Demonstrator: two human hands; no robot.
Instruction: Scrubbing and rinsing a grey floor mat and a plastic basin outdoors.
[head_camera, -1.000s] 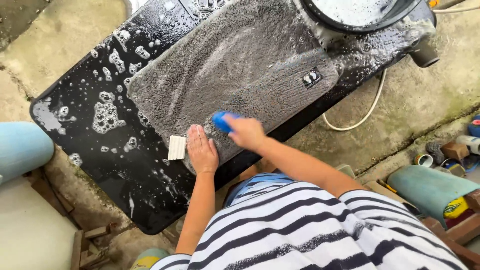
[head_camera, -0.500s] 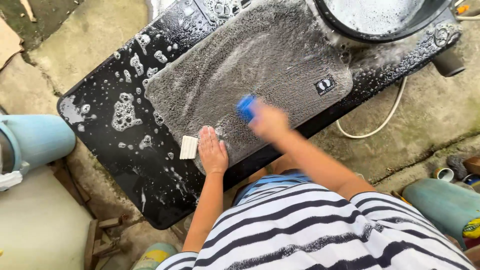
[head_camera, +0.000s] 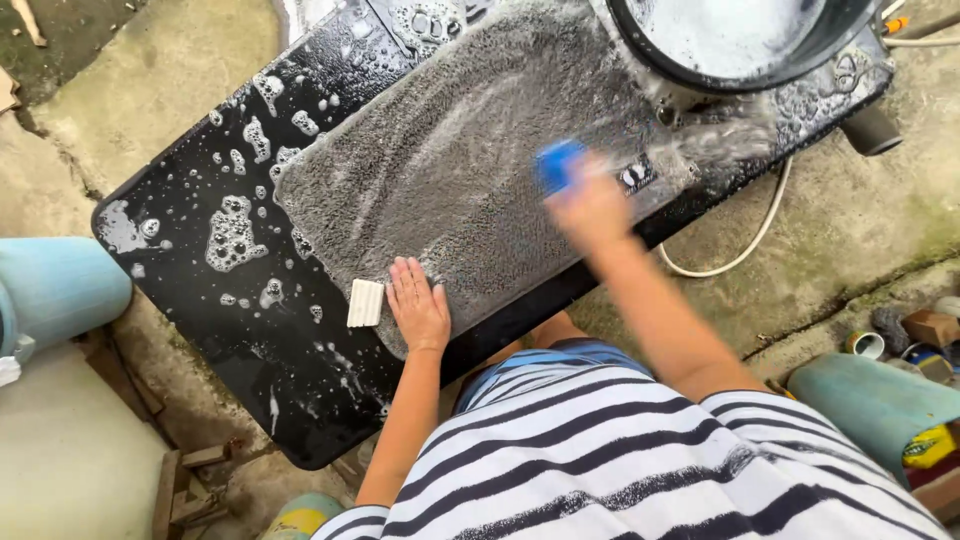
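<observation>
A wet grey shaggy mat (head_camera: 470, 160) lies spread on a black soapy slab (head_camera: 250, 330). My left hand (head_camera: 417, 305) presses flat on the mat's near corner, fingers spread. My right hand (head_camera: 592, 205), blurred by motion, grips a blue scrub brush (head_camera: 558, 163) on the mat's right part, close to a small label patch (head_camera: 636, 174). A white ribbed bar of soap (head_camera: 365, 302) rests on the slab just left of my left hand.
A round basin of sudsy water (head_camera: 735, 40) sits at the slab's far right end. A white hose (head_camera: 745, 240) curls on the concrete ground. A light blue container (head_camera: 55, 290) stands at left; clutter and a teal tube (head_camera: 870, 400) lie at right.
My right hand swept the blue brush from the mat's near middle away and to the right, toward the label. My left hand stayed pressed on the mat's corner. The view shifted slightly.
</observation>
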